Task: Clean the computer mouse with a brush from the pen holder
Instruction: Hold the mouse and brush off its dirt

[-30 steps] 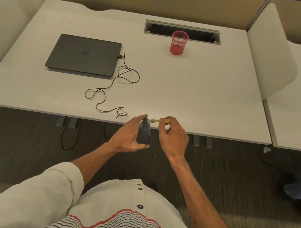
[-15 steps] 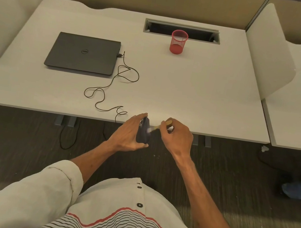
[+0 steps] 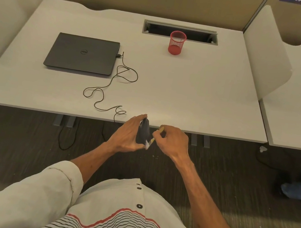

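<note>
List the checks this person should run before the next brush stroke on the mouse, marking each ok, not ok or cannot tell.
1. Mouse secure: the left hand grips the computer mouse on edge, just off the desk's near edge. Ok.
2. Brush secure: the right hand pinches the brush. Ok.
3. Contact: the white bristles meet the mouse's lower end. Ok.
4. Cable slack: the cable lies in loose loops on the desk. Ok.
5. Dirt left on the mouse: cannot tell.
6. Red mesh pen holder upright for the brush's return. Ok.
</note>
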Motion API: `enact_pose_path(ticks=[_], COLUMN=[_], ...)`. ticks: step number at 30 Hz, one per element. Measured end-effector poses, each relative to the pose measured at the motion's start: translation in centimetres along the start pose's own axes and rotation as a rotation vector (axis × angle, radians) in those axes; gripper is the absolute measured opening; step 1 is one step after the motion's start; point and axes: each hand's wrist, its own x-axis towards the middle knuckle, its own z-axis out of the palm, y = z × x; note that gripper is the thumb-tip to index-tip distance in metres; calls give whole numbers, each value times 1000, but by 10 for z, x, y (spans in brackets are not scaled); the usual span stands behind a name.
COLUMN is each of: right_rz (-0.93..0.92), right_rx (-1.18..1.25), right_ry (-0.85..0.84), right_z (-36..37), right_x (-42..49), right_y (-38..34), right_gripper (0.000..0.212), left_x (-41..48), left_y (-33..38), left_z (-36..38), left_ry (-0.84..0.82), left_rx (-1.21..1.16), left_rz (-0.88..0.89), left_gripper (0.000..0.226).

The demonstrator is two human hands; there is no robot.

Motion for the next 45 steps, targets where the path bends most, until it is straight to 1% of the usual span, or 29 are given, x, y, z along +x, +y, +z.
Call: enact_pose_path(ticks=[1,5,7,11,15,17,19,23,25,30,34,36,38,42,45], right_rz=[3,40,35,2,-5,11,16,18,2,-41,-14,-11,-11,-6,-30], right_rx=[12,150,177,121,10,-4,57,175,180,92,3,-19,15,144,166], right_ry=[21,219,255,175,54,5,50,227,244,150,-15,-66,-24,166,159], right_z=[-1,-10,-11,-5,-2,-3,-6,-11,-10,-7,-9,-10,-11,-11,-10], right_x=[-1,-2,0,-2,-7,-9,-10,-6,-4,-8,-6,-4,-4,-6,-8], right_y=[1,-3,-5,-1,6,7,7,0,-2,1,3,2,1,-2,2], right_gripper=[32,27,25,26,35,37,35,25,23,27,34,33,33,26,22], left_x=[0,2,2,3,2,1,1,1,0,-1,-5,-7,-6,-3,-2], left_y=[1,3,4,7,9,9,9,9,10,12,10,10,10,11,11], left_z=[0,2,2,2,2,2,2,3,3,1,3,5,5,2,1], left_ry=[-5,-9,-9,9,24,26,20,17,18,30,19,13,10,8,4], left_rx=[1,18,15,23,12,2,1,19,19,17,18,10,13,21,19], left_rz=[-7,-7,-14,-18,-28,-43,-44,-35,-36,-38,-45,-51,-45,0,-1], left_gripper=[120,124,124,123,119,121,123,124,124,124,117,120,122,125,122])
